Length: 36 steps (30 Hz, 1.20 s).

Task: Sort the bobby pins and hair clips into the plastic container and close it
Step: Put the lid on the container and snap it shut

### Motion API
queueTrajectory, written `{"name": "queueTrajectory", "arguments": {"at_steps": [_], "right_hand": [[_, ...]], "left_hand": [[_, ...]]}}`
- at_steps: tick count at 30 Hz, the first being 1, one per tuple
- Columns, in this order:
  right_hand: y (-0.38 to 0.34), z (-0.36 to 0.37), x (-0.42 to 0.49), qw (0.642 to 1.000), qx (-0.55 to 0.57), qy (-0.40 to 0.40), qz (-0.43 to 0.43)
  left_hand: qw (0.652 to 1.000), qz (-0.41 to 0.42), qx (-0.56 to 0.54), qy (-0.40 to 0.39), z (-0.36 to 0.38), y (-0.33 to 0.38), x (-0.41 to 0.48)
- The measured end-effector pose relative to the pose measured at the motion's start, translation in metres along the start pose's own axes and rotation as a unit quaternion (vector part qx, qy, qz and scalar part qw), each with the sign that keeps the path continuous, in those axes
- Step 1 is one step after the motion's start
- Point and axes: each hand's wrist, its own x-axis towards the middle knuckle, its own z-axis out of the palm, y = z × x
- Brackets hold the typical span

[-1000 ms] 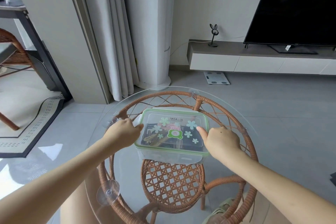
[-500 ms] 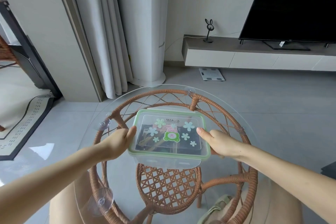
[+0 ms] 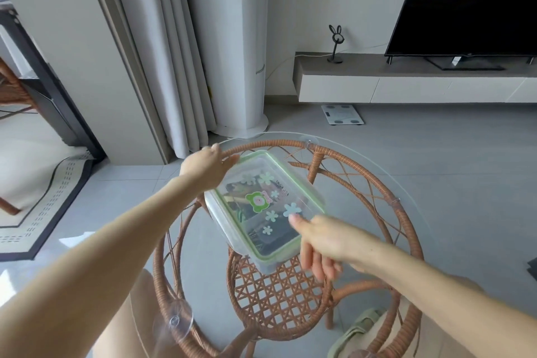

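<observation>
Fingers of the left hand (image 3: 209, 166) reach along the far-left end of the plastic container (image 3: 263, 208), spread loosely with the palm against its corner; whether they actually clasp the rim cannot be told from the head view. The right hand (image 3: 325, 244) is at the near-right end, index finger (image 3: 296, 221) stretched onto the lid (image 3: 279, 195) and the other fingers curled down past the near edge, loosely open and clasping nothing that shows. Half a second ago the box sat square to the person with a hand on each short side; now it lies turned diagonally on the glass table (image 3: 363, 154), one end toward the far left rim, the other toward the person. Its green-rimmed lid is on, and dark bobby pins and hair clips (image 3: 241, 206) show through it. Sorting looks done; the turn probably brings unlatched side flaps within reach, though no latch state is visible.
</observation>
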Motion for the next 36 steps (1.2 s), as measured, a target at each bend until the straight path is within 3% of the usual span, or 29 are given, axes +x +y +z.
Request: {"name": "queueTrajectory", "arguments": {"at_steps": [1,3,5,7,10,19,24,28,31,33,36], "right_hand": [[-0.004,-0.011,0.003,0.997,-0.046,0.065,-0.025],[-0.007,-0.031,0.012,0.957,-0.171,0.224,-0.062],[-0.004,-0.039,0.026,0.911,-0.278,0.294,-0.076],[0.003,-0.032,0.042,0.897,-0.330,0.276,-0.095],[0.009,-0.024,0.055,0.911,-0.307,0.248,-0.122],[0.016,-0.033,0.072,0.955,-0.208,0.171,-0.122],[0.012,-0.027,0.067,0.967,-0.139,0.184,-0.105],[0.010,-0.007,0.054,0.971,-0.116,0.199,-0.068],[0.017,0.017,0.044,0.982,-0.027,0.187,-0.028],[0.022,0.024,0.041,0.979,0.051,0.195,-0.017],[0.024,0.027,0.037,0.969,0.110,0.220,-0.017]], "left_hand": [[0.999,-0.005,0.013,0.044,-0.004,0.001,-0.003],[0.995,-0.018,0.023,0.095,-0.010,-0.001,-0.022],[0.995,-0.033,0.051,0.076,-0.011,0.001,-0.050],[0.997,-0.037,0.066,0.009,-0.006,0.011,-0.085],[0.998,-0.033,0.007,-0.058,0.004,0.027,-0.117],[0.984,-0.078,-0.162,-0.006,0.020,0.035,-0.109],[0.935,-0.165,-0.313,-0.003,0.024,0.028,-0.094],[0.931,-0.173,-0.317,-0.048,0.015,0.021,-0.078],[0.930,-0.191,-0.304,-0.075,0.011,0.022,-0.074],[0.892,-0.222,-0.380,-0.100,0.011,0.020,-0.084],[0.780,-0.241,-0.560,-0.145,0.008,0.018,-0.110]]}}
